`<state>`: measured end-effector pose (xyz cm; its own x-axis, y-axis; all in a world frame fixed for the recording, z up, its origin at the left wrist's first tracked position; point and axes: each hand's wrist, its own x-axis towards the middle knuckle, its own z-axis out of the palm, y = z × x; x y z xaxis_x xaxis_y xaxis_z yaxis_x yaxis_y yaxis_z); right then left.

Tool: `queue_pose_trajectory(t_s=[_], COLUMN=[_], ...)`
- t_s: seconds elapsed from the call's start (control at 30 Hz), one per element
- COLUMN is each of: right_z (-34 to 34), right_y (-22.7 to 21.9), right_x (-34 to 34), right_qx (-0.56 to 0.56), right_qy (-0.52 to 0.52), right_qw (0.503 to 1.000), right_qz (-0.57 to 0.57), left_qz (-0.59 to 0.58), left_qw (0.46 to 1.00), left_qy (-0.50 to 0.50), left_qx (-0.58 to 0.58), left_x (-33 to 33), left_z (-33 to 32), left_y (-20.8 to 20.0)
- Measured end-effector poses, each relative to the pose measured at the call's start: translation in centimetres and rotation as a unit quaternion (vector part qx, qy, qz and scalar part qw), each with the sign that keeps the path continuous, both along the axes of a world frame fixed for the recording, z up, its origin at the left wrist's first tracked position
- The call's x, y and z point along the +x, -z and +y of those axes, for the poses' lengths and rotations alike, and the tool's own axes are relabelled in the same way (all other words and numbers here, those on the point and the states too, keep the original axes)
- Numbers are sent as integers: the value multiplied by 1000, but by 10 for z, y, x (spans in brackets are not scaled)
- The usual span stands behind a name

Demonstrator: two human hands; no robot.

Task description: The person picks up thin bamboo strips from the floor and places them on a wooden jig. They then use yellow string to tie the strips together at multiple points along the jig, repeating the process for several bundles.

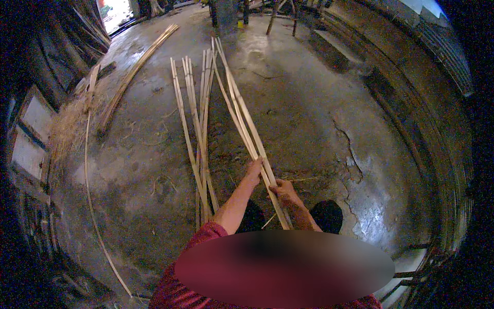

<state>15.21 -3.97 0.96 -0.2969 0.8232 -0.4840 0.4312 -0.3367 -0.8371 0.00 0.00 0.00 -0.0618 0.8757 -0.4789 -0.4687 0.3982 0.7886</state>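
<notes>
this place seems to be a rough workshop or shed. the floor (309, 118) is hard, grey and cracked. on it lie several long pale strips (192, 95) at eleven o'clock, and loose straw (67, 129) between nine and ten. a corrugated sheet (442, 51) is at two o'clock. a bright opening (117, 14) at eleven lights the dark interior.
</notes>
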Motion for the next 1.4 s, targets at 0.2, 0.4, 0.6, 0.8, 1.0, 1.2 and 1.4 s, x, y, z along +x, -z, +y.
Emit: queue_pose_trajectory(t_s=[0.2,0.4,0.6,0.8,1.0,1.2,1.4], right_z=[16,36,56,76,68,80,82], right_y=[-32,-49,-16,-7,-33,-30,6], right_x=[-15,-23,-57,-24,-26,-37,-28], right_qx=[113,98,261,267,145,216,177], right_qy=[28,3,95,-11,88,74,50], right_qw=[993,992,961,961,985,973,981], right_qz=[25,-74,-13,-68,44,-32,-68], left_qz=[-123,129,-9,-200,-170,23,132], left_qw=[991,990,997,978,981,991,980], left_qy=[3,48,-33,36,44,55,14], left_qx=[-54,-26,-64,-40,-87,-123,-147], left_x=[40,52,10,-8,2,13,26], left_z=[-108,-110,-97,-97,-90,-67,-67], left_y=[-47,-36,-71,-94,-74,-46,-54])
